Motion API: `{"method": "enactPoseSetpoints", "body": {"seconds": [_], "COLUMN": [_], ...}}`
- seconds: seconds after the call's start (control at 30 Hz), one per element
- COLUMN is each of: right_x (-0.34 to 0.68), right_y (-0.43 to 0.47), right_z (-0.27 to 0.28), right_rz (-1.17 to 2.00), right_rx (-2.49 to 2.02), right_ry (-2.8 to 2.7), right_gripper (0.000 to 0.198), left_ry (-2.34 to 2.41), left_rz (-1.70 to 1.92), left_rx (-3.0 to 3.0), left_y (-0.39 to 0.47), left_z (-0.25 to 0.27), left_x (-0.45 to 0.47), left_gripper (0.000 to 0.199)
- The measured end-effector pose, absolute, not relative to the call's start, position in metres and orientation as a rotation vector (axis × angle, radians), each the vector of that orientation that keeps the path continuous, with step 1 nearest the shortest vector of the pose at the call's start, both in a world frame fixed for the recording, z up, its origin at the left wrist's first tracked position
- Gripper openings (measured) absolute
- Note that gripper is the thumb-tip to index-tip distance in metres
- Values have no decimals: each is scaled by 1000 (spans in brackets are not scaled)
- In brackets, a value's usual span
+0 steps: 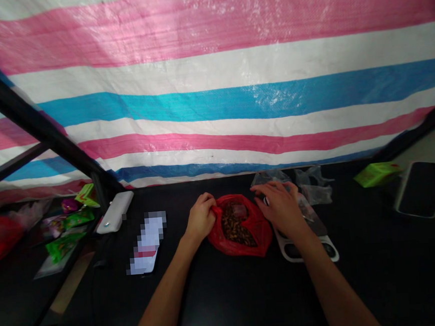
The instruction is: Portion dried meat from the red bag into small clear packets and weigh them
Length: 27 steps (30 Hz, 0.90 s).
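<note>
A red plastic bag (259, 235) lies with its mouth spread, full of small brown, seed-like pieces (238, 229). Among them, near the back, sits a small translucent pinkish thing (240, 210), perhaps a cup. My left hand (202, 215) pinches the bag's left rim between thumb and fingers. At the bag's right edge is my right hand (281, 207), palm down, thumb and forefinger apart, reaching over a white kitchen scale (290, 252). Clear plastic (307, 208) lies on the scale, partly under that hand.
Left of the bag lies a phone (147, 244), its screen blurred, with a white oblong device (116, 211) behind it. Clear bags (315, 185) lie behind the scale. Far right are a green box (376, 174) and a dark-screened device (425, 189). Green packets (64, 245) lie beyond the black frame (41, 121).
</note>
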State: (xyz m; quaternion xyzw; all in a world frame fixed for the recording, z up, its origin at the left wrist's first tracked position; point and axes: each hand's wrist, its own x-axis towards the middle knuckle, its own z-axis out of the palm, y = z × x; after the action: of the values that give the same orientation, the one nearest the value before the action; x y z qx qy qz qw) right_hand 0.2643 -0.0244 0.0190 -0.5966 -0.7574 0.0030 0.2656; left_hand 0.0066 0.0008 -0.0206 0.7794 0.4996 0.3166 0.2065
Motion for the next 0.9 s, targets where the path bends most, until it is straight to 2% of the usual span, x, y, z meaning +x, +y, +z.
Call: {"method": "enactPoseSetpoints", "body": {"seconds": [0.2,0.4,0.57,0.7,0.9], "right_x": [246,311,357,354,327], "right_y": [-33,-36,-47,-43,-25], "right_z": [32,24,4,-4,15], "right_rz": [367,173,177,206,491], "right_rx": [-1247,-1437,-1638,-1648,-1433], "right_ry": [-2196,-2010,-2105,-2110,-1903], "right_gripper": [28,30,50,43,36], "left_ry": [1398,1386,1209,1023,1024], "left_rz": [849,893,989,1009,1189], "left_rx": [2188,2169,2055,1950,1948], "left_y": [1,1,0,-1,-4], "left_z": [-20,-19,-19,-17,-8], "left_x": [8,6,12,15,12], "left_gripper": [25,26,29,29,17]}}
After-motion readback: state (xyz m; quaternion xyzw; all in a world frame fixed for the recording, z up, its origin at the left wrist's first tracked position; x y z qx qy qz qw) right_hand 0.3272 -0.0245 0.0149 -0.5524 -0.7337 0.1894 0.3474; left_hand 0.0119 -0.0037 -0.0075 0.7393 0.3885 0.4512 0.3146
